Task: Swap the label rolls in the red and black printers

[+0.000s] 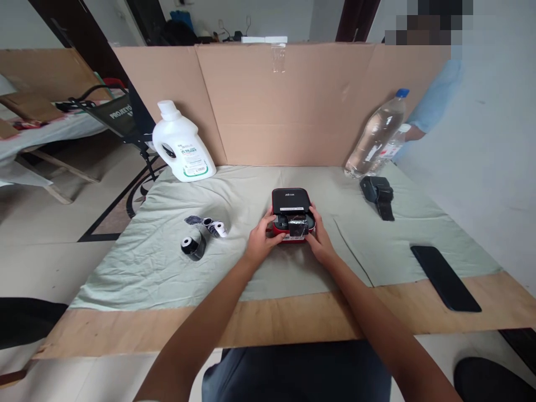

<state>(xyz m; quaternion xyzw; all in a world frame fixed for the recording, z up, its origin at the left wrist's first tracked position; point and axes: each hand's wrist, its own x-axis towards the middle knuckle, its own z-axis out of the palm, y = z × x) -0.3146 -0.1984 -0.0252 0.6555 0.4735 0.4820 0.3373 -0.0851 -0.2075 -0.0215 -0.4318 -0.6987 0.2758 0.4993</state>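
A small red-and-black printer sits at the middle of the cloth, its black lid raised toward the back. A shiny dark strip lies across its front. My left hand grips the printer's left side, thumb at the front edge. On the opposite side, my right hand holds it the same way, with fingers along the side. Left of my hands lie a dark paper roll with a white core and a smaller white roll beside crumpled dark film.
A white detergent jug stands at the back left against a cardboard screen. Two clear bottles lean at the back right, near a black object with a hanging strip. A black phone lies front right. Another person's arm shows behind.
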